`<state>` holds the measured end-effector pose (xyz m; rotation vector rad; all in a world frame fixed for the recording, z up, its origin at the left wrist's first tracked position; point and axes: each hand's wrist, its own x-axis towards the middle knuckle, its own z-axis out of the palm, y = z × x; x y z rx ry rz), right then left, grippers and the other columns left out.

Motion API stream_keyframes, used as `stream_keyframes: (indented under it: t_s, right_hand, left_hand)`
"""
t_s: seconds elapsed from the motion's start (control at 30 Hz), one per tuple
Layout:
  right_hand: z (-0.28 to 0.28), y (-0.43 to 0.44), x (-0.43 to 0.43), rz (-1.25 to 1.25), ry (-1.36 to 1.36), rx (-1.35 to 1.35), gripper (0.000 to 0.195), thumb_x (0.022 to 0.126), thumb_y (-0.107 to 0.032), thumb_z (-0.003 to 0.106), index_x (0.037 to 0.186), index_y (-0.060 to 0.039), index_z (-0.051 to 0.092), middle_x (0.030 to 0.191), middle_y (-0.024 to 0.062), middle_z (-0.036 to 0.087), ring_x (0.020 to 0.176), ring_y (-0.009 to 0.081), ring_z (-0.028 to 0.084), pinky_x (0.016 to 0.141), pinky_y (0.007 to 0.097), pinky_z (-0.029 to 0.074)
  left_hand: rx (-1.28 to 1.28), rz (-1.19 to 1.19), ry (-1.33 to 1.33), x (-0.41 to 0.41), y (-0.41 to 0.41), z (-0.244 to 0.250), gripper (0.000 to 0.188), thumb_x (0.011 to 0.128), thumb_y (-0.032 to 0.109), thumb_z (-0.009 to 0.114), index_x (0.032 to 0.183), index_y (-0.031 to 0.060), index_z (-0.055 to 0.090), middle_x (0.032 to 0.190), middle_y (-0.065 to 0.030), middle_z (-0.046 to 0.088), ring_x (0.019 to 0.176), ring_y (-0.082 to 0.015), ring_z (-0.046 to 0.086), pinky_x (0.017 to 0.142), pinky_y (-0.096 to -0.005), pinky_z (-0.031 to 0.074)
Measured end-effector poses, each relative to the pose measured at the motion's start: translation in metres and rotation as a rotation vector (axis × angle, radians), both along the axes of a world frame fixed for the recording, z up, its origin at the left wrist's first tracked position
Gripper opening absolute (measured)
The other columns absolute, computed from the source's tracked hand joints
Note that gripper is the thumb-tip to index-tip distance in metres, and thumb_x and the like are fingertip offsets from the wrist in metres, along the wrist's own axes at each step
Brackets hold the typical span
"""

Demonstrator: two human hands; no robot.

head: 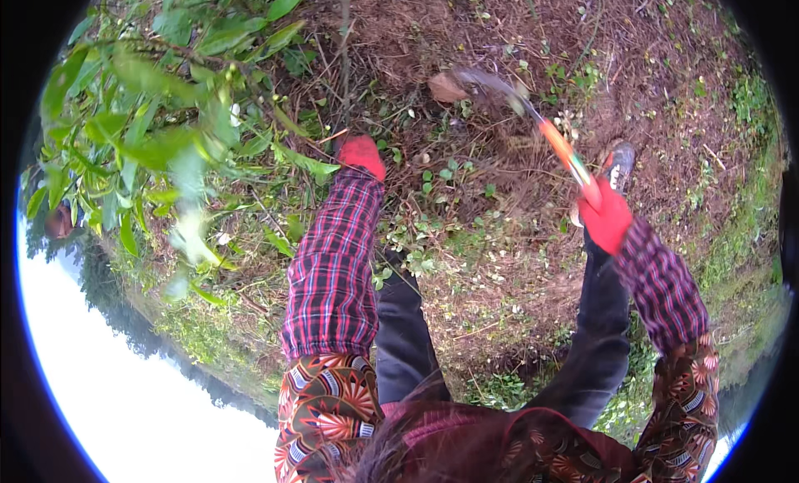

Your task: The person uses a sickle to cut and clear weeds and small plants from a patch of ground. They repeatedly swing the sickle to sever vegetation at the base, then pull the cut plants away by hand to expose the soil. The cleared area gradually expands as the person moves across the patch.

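My right hand [605, 215], in a red glove, grips a sickle by its orange, white and green handle [563, 151]. The curved metal blade [490, 82] is motion-blurred and points up and left over the ground, close to a brown dry leaf or clod [447, 87]. My left hand [362, 157], also in a red glove, is low at the edge of a leafy green shrub [156, 127], among thin stems. Its fingers are mostly hidden, so whether it holds a stem cannot be told. Low green weeds [446, 174] grow between the two hands.
Shrub branches hang close at the left. A thin upright stem [345, 52] rises beyond my left hand. Dry brown litter [661, 96] covers the sloping ground. My shoe [620, 161] is just beyond my right hand. Part of what may be another person [60, 220] shows at the far left.
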<state>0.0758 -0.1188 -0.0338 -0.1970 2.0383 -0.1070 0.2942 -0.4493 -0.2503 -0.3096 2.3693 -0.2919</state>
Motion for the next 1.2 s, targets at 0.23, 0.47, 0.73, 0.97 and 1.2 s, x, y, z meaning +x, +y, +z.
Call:
stream_keyframes:
  t_s: [0.23,0.47,0.73,0.97,1.2]
  right_hand:
    - [-0.114,-0.196,-0.014,0.164,-0.053,-0.33,0.027,0.084,-0.027,0.052,0.097,-0.0046,0.044,0.079,0.0215,0.058,0.073,0.0406,0.057,0.063,0.0465,0.045]
    - [-0.048,0.017,-0.016,0.117,0.075,0.159,0.031,0.086,-0.029,0.05,0.104,-0.0048,0.045,0.086,0.0255,0.059,0.082,0.0423,0.058,0.069,0.0482,0.046]
    - [-0.086,-0.213,-0.025,0.178,-0.091,-0.299,0.033,0.082,-0.03,0.053,0.099,-0.0023,0.048,0.084,0.0192,0.058,0.077,0.0349,0.059,0.068,0.0431,0.045]
    - [-0.115,-0.092,-0.007,0.293,-0.191,-0.146,0.025,0.084,-0.02,0.05,0.103,-0.003,0.048,0.078,0.0184,0.059,0.072,0.0342,0.061,0.063,0.0421,0.048]
    - [0.028,0.023,-0.018,0.158,0.04,0.322,0.033,0.081,-0.025,0.056,0.105,-0.0039,0.048,0.088,0.0222,0.059,0.087,0.0386,0.058,0.073,0.0434,0.045]
  left_hand:
    - [0.393,0.089,0.073,-0.04,-0.031,0.068,0.028,0.073,0.021,0.06,0.09,0.0004,0.057,0.092,-0.0157,0.061,0.088,-0.0286,0.06,0.08,-0.0356,0.049]
    - [0.452,0.256,-0.051,0.014,-0.032,0.083,0.035,0.071,0.024,0.058,0.1,0.0042,0.053,0.094,-0.0161,0.06,0.095,-0.0305,0.055,0.087,-0.0415,0.042]
    - [0.478,0.287,0.009,0.0,-0.027,0.077,0.03,0.072,0.023,0.059,0.094,0.0039,0.056,0.092,-0.0145,0.06,0.096,-0.0296,0.053,0.096,-0.0427,0.036]
    - [0.485,0.34,0.09,0.028,-0.043,0.092,0.033,0.069,0.02,0.057,0.098,0.0046,0.055,0.096,-0.0132,0.059,0.097,-0.0281,0.053,0.096,-0.0425,0.036]
    - [0.512,0.339,-0.12,0.012,-0.035,0.093,0.033,0.074,0.026,0.056,0.1,0.006,0.056,0.1,-0.0122,0.059,0.103,-0.0273,0.052,0.104,-0.0434,0.027]
